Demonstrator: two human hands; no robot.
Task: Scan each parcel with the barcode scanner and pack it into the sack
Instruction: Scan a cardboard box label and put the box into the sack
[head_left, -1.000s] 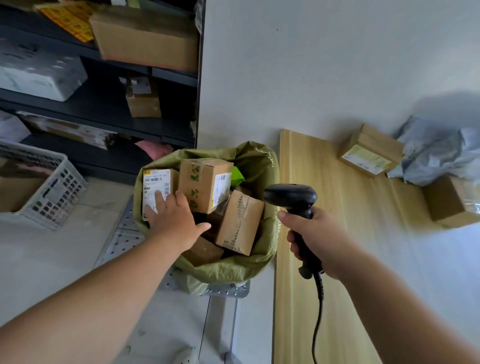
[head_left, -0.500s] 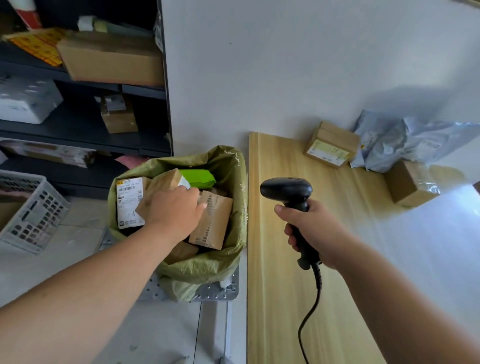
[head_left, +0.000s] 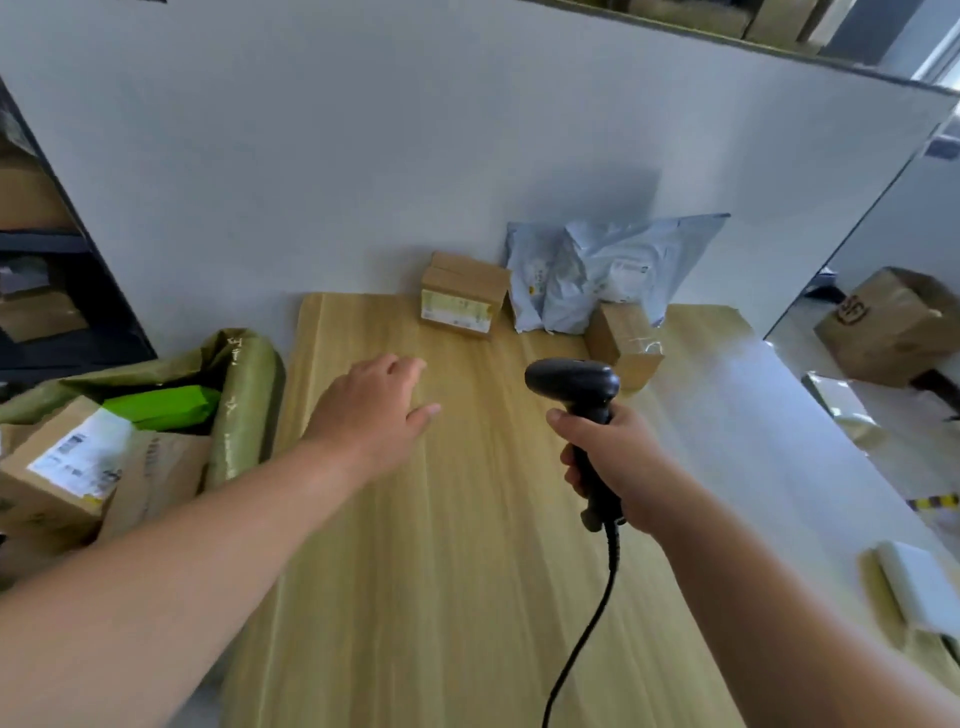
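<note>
The green sack (head_left: 248, 400) stands at the left, just beside the wooden table (head_left: 441, 571). It holds labelled cardboard boxes (head_left: 67, 467) and a bright green packet (head_left: 161, 405). The left hand (head_left: 374, 410) hovers over the table, fingers loosely extended, holding nothing. The right hand (head_left: 618, 462) grips the barcode scanner (head_left: 576, 384) by its handle. At the table's far edge lie a labelled carton (head_left: 460, 296), grey poly mailers (head_left: 597, 270) and a small taped box (head_left: 623, 338).

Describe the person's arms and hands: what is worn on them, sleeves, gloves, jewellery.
Both arms are bare to the frame's edge; no sleeves show. The left hand and the right hand wear no gloves, and no ring, watch or wristband is visible on the sides that show. No markings appear on either arm.
</note>
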